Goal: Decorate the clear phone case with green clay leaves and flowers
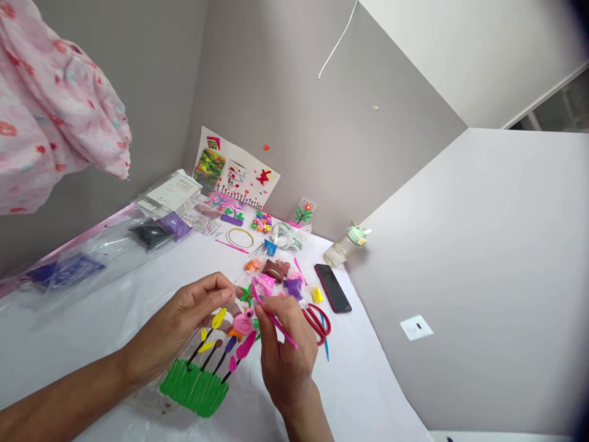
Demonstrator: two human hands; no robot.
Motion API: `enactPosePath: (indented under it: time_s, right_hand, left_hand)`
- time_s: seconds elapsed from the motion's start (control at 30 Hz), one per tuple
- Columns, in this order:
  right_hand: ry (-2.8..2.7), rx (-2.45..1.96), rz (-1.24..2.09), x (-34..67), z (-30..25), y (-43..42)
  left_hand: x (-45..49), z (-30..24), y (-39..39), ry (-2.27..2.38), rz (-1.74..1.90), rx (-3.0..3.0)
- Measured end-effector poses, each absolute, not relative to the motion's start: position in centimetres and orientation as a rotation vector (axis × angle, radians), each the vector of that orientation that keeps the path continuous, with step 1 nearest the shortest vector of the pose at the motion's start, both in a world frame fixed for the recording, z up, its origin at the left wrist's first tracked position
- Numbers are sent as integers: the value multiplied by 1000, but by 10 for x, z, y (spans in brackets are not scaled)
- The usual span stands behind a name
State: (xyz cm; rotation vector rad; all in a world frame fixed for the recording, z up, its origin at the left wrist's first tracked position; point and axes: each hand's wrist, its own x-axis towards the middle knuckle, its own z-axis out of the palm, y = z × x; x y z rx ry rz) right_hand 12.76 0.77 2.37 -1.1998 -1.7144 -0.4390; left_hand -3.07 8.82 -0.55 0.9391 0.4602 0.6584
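Note:
A clear panel with a clay picture on it tilts between my hands: green clay grass (196,387) at the bottom, flowers on black stems, a pink clay bird (242,322), and a green star-like clay piece (246,295) near the top. My left hand (191,316) pinches the upper left edge of the panel between thumb and fingers. In my right hand (289,344) is a pink clay modelling tool (281,328), held like a pen, its tip beside the green piece. My fingers hide the panel's right edge.
Bags of coloured clay (275,271) lie beyond my hands. Red-handled scissors (316,324), a phone (333,288) and a glass bottle (343,248) are on the right. Plastic bags (110,239) spread along the left. A decorated sheet (239,175) leans on the wall.

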Motion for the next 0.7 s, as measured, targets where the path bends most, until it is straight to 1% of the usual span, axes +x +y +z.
enactPosePath:
  time_s: [0.17,0.3,0.37,0.53,0.6,0.7]
  right_hand:
    - [-1827,-1211,-517,129,24,7]
    - [-1848,-1219,-534,126,24,7]
    - [-1735,-1240,-425,125,23,7]
    - [-1325,-1328,-5,129,24,5]
    - [-1286,-1327,45,130,25,4]
    - [-1392,-1295,-39,128,27,3]
  left_hand:
    - [-28,-13,92,496,692,1065]
    - [-29,-11,93,514,698,1044]
    - [-29,-6,92,518,668,985]
    - [-29,0,89,515,605,859]
    - [-29,0,89,507,592,842]
    - [-29,0,90,505,596,853]
